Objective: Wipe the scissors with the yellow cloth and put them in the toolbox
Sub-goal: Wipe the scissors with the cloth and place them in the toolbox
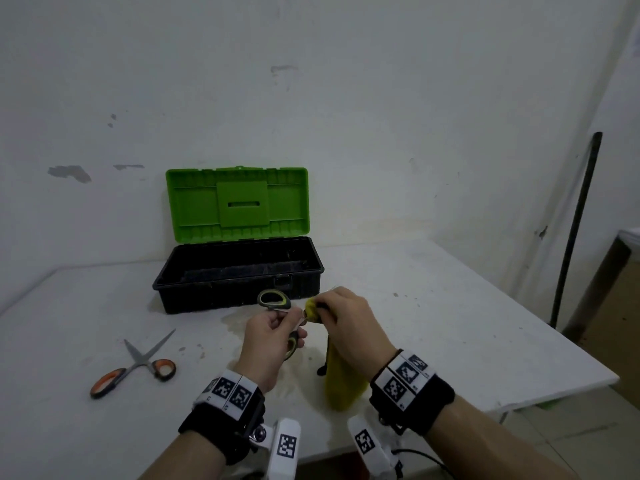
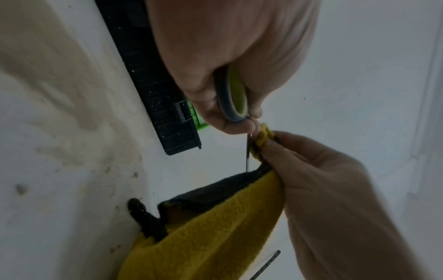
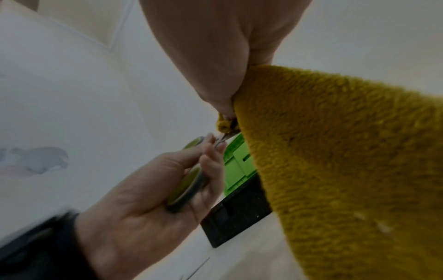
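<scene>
My left hand [image 1: 277,327] grips the green-handled scissors [image 1: 275,300] by their handles, above the table in front of the toolbox [image 1: 239,271]. The same scissors' handle [image 2: 233,94] shows between my fingers in the left wrist view. My right hand [image 1: 341,315] pinches the yellow cloth [image 1: 343,379] around the blades, which are mostly hidden inside the fold. The rest of the cloth [image 3: 347,161] hangs down to the table. The toolbox stands open, black base and green lid [image 1: 237,202] upright, its inside dark and seemingly bare.
A second pair of scissors with orange handles [image 1: 136,365] lies open on the white table [image 1: 450,323] to the left. A dark pole [image 1: 575,230] leans against the wall at the right, past the table's edge. A stain marks the tabletop below the hands.
</scene>
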`<state>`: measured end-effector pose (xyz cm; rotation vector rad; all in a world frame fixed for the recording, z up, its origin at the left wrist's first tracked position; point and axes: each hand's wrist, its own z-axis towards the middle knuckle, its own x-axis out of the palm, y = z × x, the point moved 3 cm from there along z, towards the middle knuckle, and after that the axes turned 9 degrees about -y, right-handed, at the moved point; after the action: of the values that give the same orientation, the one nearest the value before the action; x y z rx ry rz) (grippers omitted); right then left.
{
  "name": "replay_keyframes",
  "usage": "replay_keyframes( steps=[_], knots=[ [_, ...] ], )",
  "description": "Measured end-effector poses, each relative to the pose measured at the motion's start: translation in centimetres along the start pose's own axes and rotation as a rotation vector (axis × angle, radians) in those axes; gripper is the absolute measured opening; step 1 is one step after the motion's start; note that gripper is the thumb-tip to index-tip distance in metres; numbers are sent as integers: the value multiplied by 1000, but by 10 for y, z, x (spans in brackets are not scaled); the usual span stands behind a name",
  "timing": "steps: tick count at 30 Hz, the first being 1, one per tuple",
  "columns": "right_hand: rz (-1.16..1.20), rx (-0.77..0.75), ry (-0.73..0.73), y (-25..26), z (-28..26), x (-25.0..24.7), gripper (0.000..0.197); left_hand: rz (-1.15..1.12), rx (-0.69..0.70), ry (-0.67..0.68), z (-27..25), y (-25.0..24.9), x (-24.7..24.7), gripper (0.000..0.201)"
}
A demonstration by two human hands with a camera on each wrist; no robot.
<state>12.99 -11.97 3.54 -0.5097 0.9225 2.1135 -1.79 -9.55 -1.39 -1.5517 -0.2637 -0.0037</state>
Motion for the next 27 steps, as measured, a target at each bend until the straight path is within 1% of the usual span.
replay_keyframes(
  steps=[3, 4, 6, 8, 9, 10, 11, 14, 16, 17, 19, 21, 25, 27],
  knots=[
    [-44, 108, -60, -18, 15, -10, 17, 35, 8, -16, 2, -1, -5, 25],
    [-43, 116, -79, -20, 18, -14, 17, 42, 11, -13, 2, 0, -6, 25],
    [-17, 59, -52, -11, 17, -16, 15, 45, 12, -4, 3, -1, -4, 26],
    [-11, -38, 64, 7, 9, -11, 13, 39, 4, 10, 3, -1, -2, 26],
    [-18, -71, 107, 13, 4, -8, 12, 31, -5, 19, 3, 0, -1, 26],
    [-38, -81, 120, 15, 2, -7, 10, 16, -18, 23, 3, 0, 0, 25],
    [-64, -66, 107, 12, 2, -9, 8, -7, -40, 20, 2, 0, 0, 24],
    [-95, 58, 3, -7, 11, -18, 9, -102, -133, 0, 0, 2, -1, 19],
    [-69, 75, -33, -9, 12, -22, 10, -145, -167, 4, 0, 2, -1, 19],
    [-51, 58, -15, -4, 10, -22, 10, -165, -175, 8, 0, 1, 0, 18],
    [-30, -3, 58, 7, 4, -17, 9, -189, -181, 28, -1, 0, 2, 18],
    [-28, -28, 73, 12, 1, -14, 10, -176, -172, 40, -2, 0, 5, 18],
    [-16, 125, -35, -10, 15, -18, 16, -135, -147, 0, -2, 3, 2, 17],
    [-10, 161, -76, -15, 18, -22, 17, -102, -124, -24, 0, 4, 0, 18]
  ],
)
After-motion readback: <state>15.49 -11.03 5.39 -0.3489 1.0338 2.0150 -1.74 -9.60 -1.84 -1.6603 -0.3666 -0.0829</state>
